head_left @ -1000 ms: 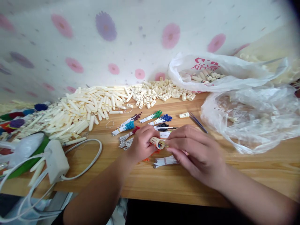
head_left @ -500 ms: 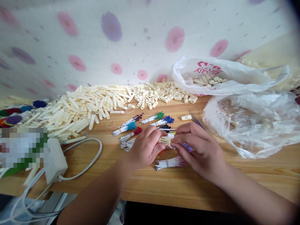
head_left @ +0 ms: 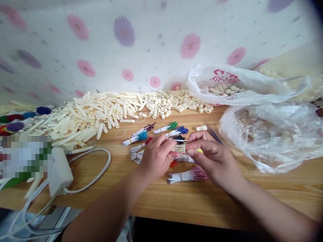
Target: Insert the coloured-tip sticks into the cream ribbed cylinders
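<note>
Between my hands is a small cream slotted plastic tube [head_left: 180,148], lying roughly level above the table. My left hand [head_left: 159,153] pinches its left part between thumb and fingers. At its right end, the thumb and fingers of my right hand [head_left: 210,153] are closed on the rim; any smaller piece there is hidden. Around and below lie banded bundles of white sticks with coloured heads: blue [head_left: 178,131], green [head_left: 166,127], light blue [head_left: 135,138] and pink [head_left: 188,175]. Just beyond my right hand, another slotted tube [head_left: 201,128] rests beside dark tweezers-like tips [head_left: 214,135].
A big heap of cream tubes [head_left: 101,112] and short slotted pieces [head_left: 174,102] lies along the wall. Plastic bags [head_left: 272,134] with pieces inside stand at right. At left are a white power box [head_left: 60,173] and its looped cable [head_left: 107,161].
The view has shifted slightly. My right hand has turned a little and stays at the tube's right end. The tube sits more level, still pinched by my left hand.
</note>
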A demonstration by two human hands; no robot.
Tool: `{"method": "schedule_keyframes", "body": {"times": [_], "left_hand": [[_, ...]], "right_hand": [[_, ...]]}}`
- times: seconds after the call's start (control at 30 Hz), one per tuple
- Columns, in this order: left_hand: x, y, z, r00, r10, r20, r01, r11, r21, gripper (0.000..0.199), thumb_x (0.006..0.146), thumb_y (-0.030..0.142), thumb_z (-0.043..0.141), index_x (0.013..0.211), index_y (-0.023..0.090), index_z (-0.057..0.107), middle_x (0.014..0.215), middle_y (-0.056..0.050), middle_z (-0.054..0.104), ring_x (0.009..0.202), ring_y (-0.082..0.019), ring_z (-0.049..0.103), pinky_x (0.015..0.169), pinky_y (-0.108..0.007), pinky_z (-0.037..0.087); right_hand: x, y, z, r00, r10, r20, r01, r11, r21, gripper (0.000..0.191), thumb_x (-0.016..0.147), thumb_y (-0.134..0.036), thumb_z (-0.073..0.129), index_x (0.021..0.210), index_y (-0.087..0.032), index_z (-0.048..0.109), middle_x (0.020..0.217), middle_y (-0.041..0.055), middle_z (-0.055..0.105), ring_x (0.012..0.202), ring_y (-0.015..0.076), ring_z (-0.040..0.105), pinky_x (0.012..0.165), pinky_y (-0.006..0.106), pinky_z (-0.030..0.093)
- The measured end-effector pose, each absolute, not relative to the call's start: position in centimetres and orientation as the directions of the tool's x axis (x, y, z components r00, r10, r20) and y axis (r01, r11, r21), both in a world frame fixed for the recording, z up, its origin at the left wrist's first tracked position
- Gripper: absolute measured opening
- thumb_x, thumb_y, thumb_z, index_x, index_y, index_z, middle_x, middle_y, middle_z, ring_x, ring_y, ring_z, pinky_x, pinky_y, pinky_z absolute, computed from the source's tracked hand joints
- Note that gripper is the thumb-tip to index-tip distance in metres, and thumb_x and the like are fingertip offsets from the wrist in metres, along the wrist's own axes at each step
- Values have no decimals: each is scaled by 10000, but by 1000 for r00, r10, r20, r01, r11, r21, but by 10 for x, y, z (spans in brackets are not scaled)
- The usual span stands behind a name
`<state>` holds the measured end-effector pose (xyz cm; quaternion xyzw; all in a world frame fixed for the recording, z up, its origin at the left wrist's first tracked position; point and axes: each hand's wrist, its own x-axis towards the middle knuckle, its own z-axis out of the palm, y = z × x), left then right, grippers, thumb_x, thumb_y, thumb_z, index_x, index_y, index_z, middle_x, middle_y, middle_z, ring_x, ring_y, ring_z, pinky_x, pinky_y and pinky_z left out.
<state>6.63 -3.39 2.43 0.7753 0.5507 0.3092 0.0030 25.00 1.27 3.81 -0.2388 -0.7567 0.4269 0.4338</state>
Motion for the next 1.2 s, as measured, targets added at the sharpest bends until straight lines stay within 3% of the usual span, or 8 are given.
{"method": "schedule_keyframes", "body": {"times": [0.13,0.27,0.4,0.53,0.83,1.03,1.2], "left_hand": [[59,-29,20,175,870,461,785,-406,469,360,910,468,385,905,160,571,851,-68,547,804,-188,520,698,-304,428],[50,-21,11,-2,944,329,683,-238,690,245,841,410,549,810,167,546,712,-1,546,655,-136,509,628,-256,419],[47,-15,5,-47,967,251,626,-167,762,196,826,325,564,724,157,576,680,3,569,639,-128,517,627,-257,416],[49,-12,6,-8,968,252,587,-199,785,196,823,312,558,717,150,593,682,-1,582,642,-127,527,626,-258,423],[51,-9,7,20,963,269,574,-232,785,158,825,273,573,734,154,624,746,-18,630,714,-144,572,692,-277,448],[52,-10,8,49,955,291,564,-267,781,151,816,264,582,718,157,624,726,-23,632,699,-149,578,679,-284,458],[52,-10,8,40,958,283,565,-255,785,149,819,269,579,730,159,624,732,-17,633,697,-140,579,676,-269,457]], "right_hand": [[258,30,38,-482,730,485,-3,552,-834,100,845,-229,585,860,-207,681,922,44,597,928,163,565,802,312,463],[272,66,27,-437,727,530,281,670,-687,94,833,-229,582,829,-180,662,834,45,633,785,156,579,708,288,451],[275,86,13,-652,692,310,557,714,-423,162,847,-196,516,804,-165,670,822,68,643,783,171,573,710,277,426],[266,84,10,-719,683,130,646,725,-238,229,888,-250,469,853,-181,685,876,90,648,869,197,574,759,275,410],[256,83,6,-725,688,31,674,718,-173,239,884,-202,444,860,-152,676,908,111,645,886,209,579,764,273,398],[255,87,1,-768,641,-7,615,733,-290,213,861,-167,468,900,-193,676,915,73,639,859,171,583,756,241,385],[256,86,1,-749,662,14,629,718,-298,204,870,-195,454,889,-176,655,897,80,645,816,170,583,715,243,384]]}}
